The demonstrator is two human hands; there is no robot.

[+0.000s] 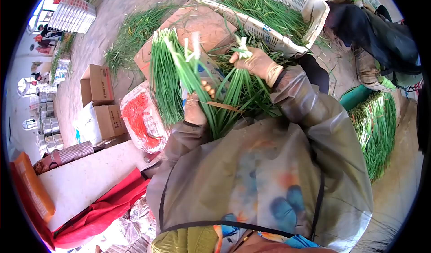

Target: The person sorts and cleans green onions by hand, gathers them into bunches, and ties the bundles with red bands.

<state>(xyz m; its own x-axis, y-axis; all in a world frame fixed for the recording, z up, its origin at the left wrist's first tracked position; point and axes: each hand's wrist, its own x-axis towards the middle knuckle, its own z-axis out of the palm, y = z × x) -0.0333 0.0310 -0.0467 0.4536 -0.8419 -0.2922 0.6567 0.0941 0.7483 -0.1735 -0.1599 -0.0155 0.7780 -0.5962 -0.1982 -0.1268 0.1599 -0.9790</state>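
Note:
My left hand is closed round a bunch of garlic chives, its pale stalk ends pointing up and away from me. The fingertips show at the bunch's right side. My right hand, in a thin tan glove, grips a second bunch of chives just below its white ends, with the green leaves hanging down. Left of my left hand lies a thick pile of chives, white ends to the far side. Loose leaves cover my lap between the hands.
A white plastic crate of chives stands beyond my hands. Red ties lie on a white sack at left, near cardboard boxes. Tied chives stand at right, below another person's dark-clothed legs. Loose greens litter the floor.

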